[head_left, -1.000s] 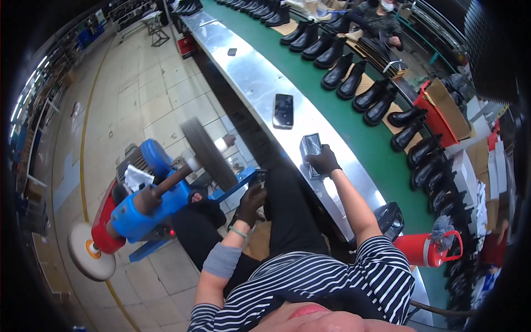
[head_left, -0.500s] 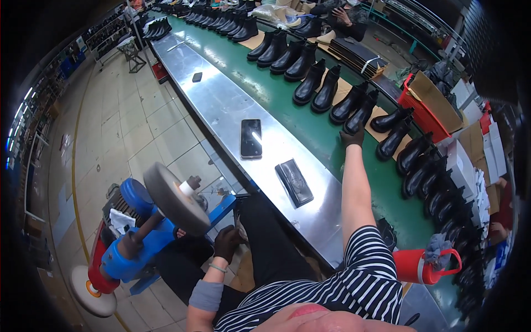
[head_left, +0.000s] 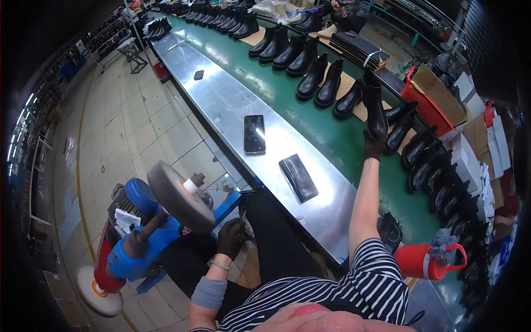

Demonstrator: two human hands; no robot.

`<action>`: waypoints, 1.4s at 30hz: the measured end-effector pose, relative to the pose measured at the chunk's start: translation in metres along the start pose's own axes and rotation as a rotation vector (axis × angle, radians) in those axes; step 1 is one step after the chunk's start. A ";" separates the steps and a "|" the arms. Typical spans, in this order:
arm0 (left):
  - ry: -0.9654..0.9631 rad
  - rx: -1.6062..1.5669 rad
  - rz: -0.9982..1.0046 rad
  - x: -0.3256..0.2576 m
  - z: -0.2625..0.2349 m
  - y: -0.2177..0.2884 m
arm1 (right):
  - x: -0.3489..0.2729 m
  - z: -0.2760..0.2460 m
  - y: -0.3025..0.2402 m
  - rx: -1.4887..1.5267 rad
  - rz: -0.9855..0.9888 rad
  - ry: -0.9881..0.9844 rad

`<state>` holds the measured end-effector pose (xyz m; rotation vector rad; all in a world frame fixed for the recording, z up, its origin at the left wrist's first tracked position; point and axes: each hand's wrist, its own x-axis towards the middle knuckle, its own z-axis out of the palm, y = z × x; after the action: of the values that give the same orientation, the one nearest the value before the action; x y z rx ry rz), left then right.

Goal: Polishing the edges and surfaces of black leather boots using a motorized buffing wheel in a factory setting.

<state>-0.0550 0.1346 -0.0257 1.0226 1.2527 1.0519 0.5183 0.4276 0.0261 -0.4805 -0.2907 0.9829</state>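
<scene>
My right hand (head_left: 374,145), in a dark glove, is stretched out over the green conveyor belt (head_left: 298,119) and grips a tall black boot (head_left: 375,108) by its heel, holding it upright. My left hand (head_left: 230,237), also gloved, rests low by my lap beside the blue buffing machine (head_left: 145,238), its fingers curled on a thin dark tool I cannot make out. The grey buffing wheel (head_left: 178,195) sits just left of that hand.
A steel bench (head_left: 232,105) runs along the belt, with a dark phone (head_left: 254,134) and a flat black pad (head_left: 298,177) on it. Rows of black boots (head_left: 318,83) stand on the belt. A red jug (head_left: 423,260) stands at my right. Red crate (head_left: 426,105) beyond.
My right hand left the flat black pad on the bench, reached out across the belt and took hold of a boot. My left hand stayed low by the machine.
</scene>
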 end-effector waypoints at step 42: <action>0.111 -1.296 -0.148 0.019 -0.045 -0.034 | -0.398 0.155 0.274 -0.005 1.523 -0.606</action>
<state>-0.0983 0.1470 -0.0654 -0.1277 0.4698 1.4610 0.0414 0.2563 0.0104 -0.3452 -0.4652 2.6306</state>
